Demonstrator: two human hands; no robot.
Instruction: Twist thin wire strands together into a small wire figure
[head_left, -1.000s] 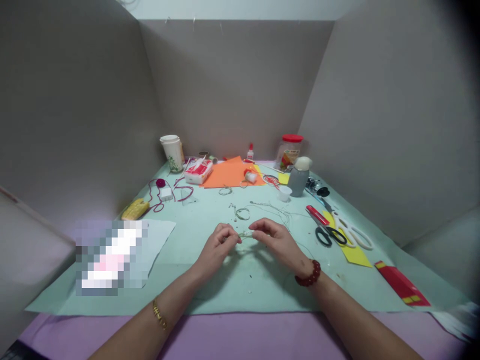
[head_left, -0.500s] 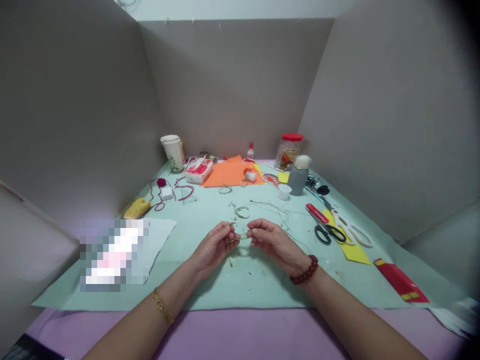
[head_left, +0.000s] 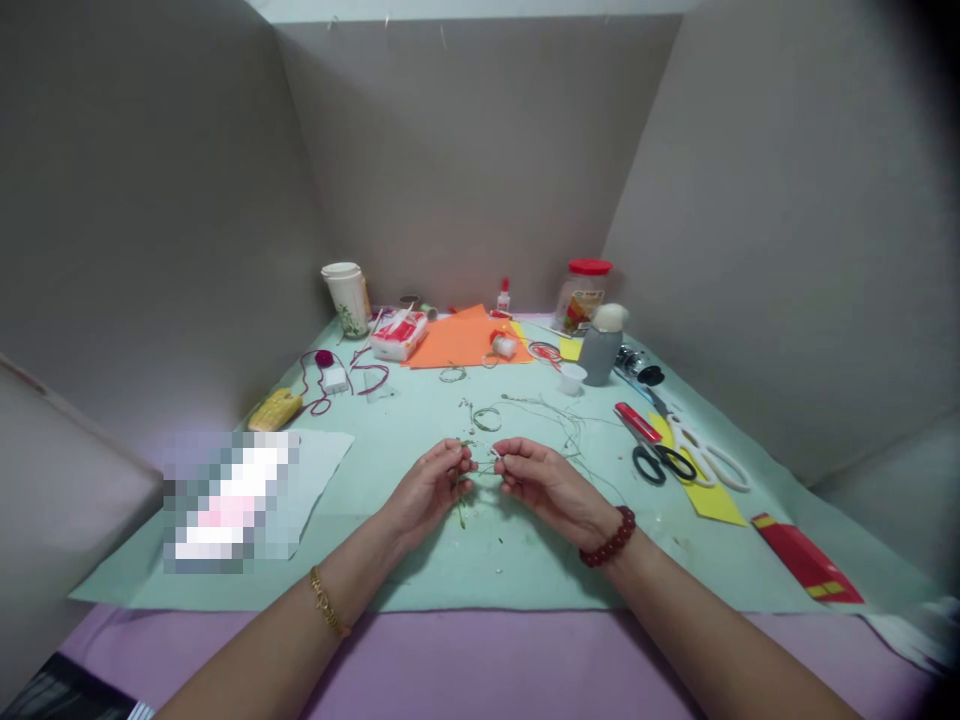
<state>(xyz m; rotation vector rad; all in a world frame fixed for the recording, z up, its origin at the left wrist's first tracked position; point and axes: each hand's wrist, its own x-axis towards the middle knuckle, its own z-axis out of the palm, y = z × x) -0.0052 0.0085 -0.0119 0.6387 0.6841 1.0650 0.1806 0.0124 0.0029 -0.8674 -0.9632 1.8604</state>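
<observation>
As I inspect from my remote post, the left hand [head_left: 431, 480] and right hand [head_left: 551, 490] stand slightly apart, fingertips of each closed on a thin green cord [head_left: 461, 510] that bridges the gap and hangs below the left; I cannot identify the pale bit [head_left: 494, 453] at the right fingertips. I judge that a slackened pinch could drop it, and a stray knuckle could snarl the cord with the coil [head_left: 487, 429] just beyond both hands or the loose strands [head_left: 541, 402] farther off.
</observation>
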